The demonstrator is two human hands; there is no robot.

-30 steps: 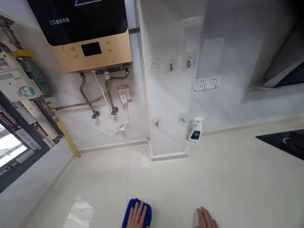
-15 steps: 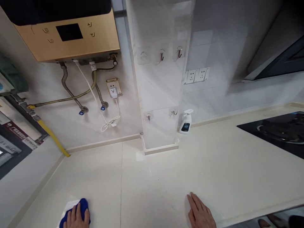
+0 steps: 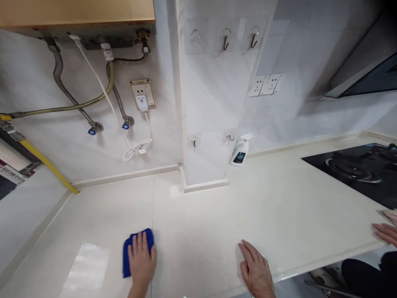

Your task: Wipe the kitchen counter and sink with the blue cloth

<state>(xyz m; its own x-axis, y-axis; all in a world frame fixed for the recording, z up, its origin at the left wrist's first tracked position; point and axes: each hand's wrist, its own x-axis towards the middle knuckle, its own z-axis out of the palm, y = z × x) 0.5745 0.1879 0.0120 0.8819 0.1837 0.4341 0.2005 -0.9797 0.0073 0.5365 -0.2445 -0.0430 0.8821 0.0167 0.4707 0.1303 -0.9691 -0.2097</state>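
Note:
My left hand [image 3: 141, 258] lies palm down on a folded blue cloth [image 3: 126, 257], pressing it against the cream countertop [image 3: 186, 231]. The cloth sticks out past the fingers at the top and left. Farther right, my right hand [image 3: 257, 271] rests on the counter near its front edge, fingers stretched out and holding nothing. A white spray bottle [image 3: 240, 151] with a dark label stands by the wall pillar, beyond my right hand.
A black gas hob [image 3: 350, 169] is set into the counter at right. Another person's hand [image 3: 386, 232] touches the counter at the right edge. A yellow pipe [image 3: 49, 165] meets the counter at left, and hoses and a white cable [image 3: 105, 91] hang below a gold heater [image 3: 77, 12].
My left hand has slid the blue cloth right and away from me. My right hand has shifted slightly in view. The view has moved, and another person's hand now shows at right.

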